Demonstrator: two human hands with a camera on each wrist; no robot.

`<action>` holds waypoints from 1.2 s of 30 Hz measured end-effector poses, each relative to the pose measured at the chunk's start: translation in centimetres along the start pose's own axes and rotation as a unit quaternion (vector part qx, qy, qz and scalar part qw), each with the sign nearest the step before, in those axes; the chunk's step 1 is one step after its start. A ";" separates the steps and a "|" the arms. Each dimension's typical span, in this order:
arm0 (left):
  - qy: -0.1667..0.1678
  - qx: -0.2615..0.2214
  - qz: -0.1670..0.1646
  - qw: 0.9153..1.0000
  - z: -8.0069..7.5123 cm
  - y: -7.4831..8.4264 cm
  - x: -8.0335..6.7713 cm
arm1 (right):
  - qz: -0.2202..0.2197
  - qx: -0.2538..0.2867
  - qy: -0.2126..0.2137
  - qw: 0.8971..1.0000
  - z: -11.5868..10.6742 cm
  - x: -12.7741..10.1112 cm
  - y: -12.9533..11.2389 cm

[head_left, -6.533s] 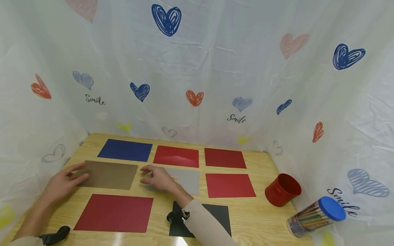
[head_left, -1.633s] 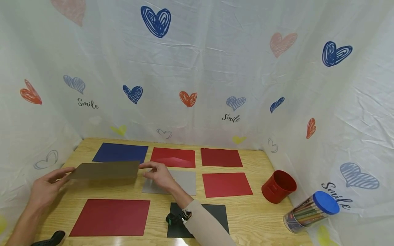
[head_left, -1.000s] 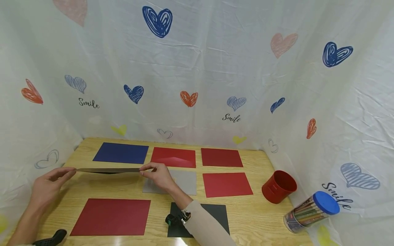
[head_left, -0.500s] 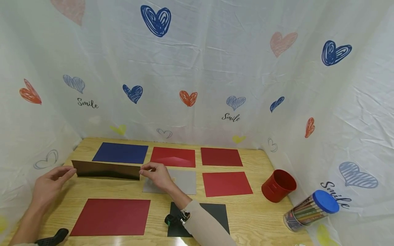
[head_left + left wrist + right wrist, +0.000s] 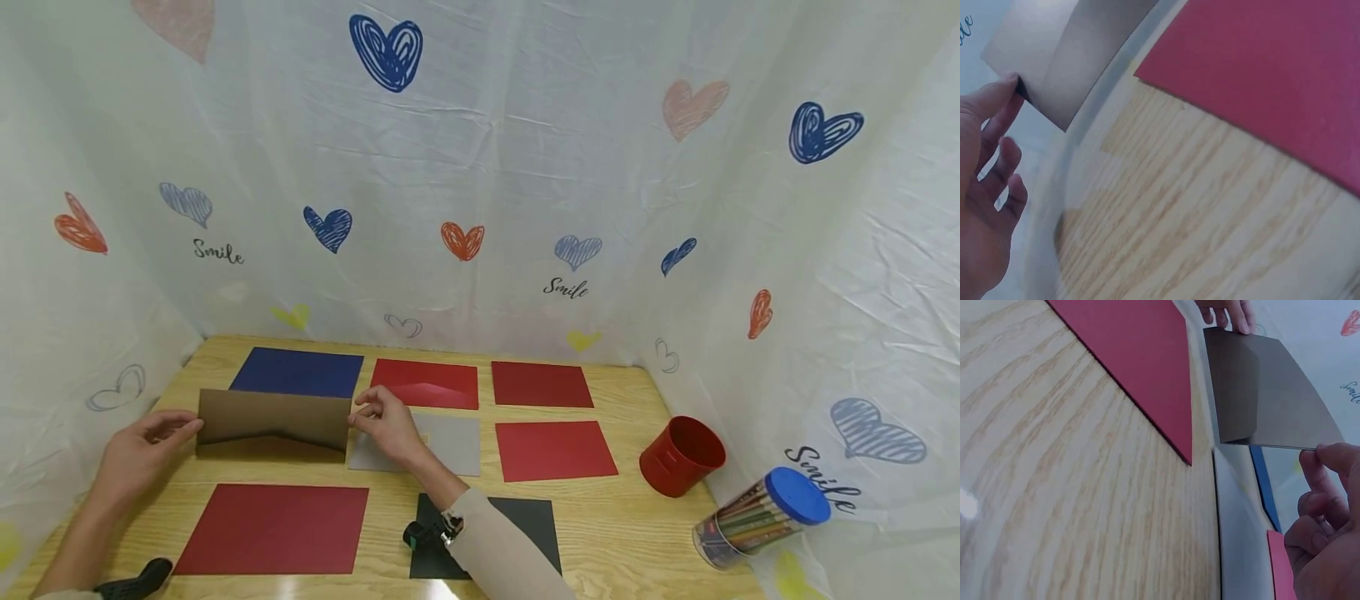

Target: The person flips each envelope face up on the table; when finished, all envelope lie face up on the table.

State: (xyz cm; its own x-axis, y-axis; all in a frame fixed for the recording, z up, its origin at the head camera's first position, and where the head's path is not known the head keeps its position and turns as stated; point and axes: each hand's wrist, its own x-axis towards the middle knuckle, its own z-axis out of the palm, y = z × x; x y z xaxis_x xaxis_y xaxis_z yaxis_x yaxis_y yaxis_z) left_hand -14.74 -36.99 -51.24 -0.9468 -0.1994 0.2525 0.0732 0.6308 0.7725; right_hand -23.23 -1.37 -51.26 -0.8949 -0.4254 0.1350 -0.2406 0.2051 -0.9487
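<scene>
Brown envelope (image 5: pixel 273 419) held upright above the surface (image 5: pixel 637 533), pinched at its ends by left hand (image 5: pixel 142 454) and right hand (image 5: pixel 386 425); light fingertip grips could let it slip onto the grey envelope (image 5: pixel 450 442).

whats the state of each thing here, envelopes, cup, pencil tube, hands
brown envelope: lifted, tilted on edge, flap side showing
left hand: pinches its left end
right hand: pinches its right end
blue envelope: flat
grey envelope: flat, under the right hand
large red envelope: flat
black envelope: flat, partly hidden by the sleeve
red cup: tipped, empty
pencil tube: on its side, blue lid on
</scene>
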 end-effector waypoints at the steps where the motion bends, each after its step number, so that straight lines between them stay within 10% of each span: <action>1: -0.003 0.005 0.002 1.000 0.0 -0.1 0.0 | 0.000 -0.008 0.000 1.000 0.0 0.0 0.1; 36: -0.015 0.115 0.050 0.992 0.9 -1.8 1.0 | 0.018 -0.167 -0.018 0.986 0.6 0.6 1.1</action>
State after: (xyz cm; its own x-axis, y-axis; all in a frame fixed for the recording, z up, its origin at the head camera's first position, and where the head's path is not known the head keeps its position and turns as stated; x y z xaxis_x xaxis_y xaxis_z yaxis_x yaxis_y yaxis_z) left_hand -16.04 -37.63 -52.88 -0.9477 -0.1060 0.3010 0.0978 0.8014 0.5900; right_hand -23.80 -1.96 -52.38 -0.8929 -0.4419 0.0862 -0.3239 0.4975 -0.8047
